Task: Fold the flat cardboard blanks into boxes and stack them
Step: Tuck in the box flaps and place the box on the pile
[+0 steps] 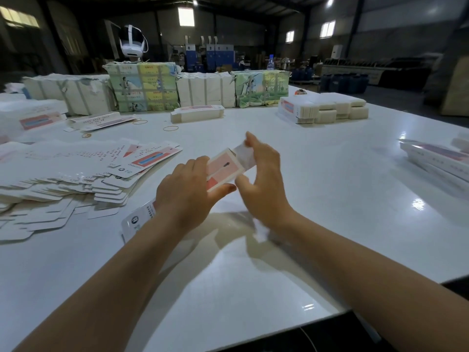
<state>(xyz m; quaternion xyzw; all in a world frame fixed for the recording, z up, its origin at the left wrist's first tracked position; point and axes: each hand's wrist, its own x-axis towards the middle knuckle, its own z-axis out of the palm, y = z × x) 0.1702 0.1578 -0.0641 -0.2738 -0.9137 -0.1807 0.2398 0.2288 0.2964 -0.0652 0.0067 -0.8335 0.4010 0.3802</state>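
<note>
Left of centre, fanned flat white card blanks (pixel 76 179) lie spread on the glossy white table (pixel 330 186). The left hand (pixel 187 191) grips a half-formed pink-and-white carton (pixel 224 168) held above the table; the right hand (pixel 261 174), fingers curled, pinches its far white end flap (pixel 245 151). Forced askew, that flap could crease or tear.

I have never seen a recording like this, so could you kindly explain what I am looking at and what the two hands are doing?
There is no robot here: a person wears one camera on the head, looking forward and down, so you see their own bare arms. The left hand grips a pink and white box blank, partly folded up, while the right hand works its white end flap. Everything sits over a large white table. On the left lies a spread pile of flat blanks; farther back right is a neat stack of blanks, some rubber bands, and wrapped bundles.
</note>
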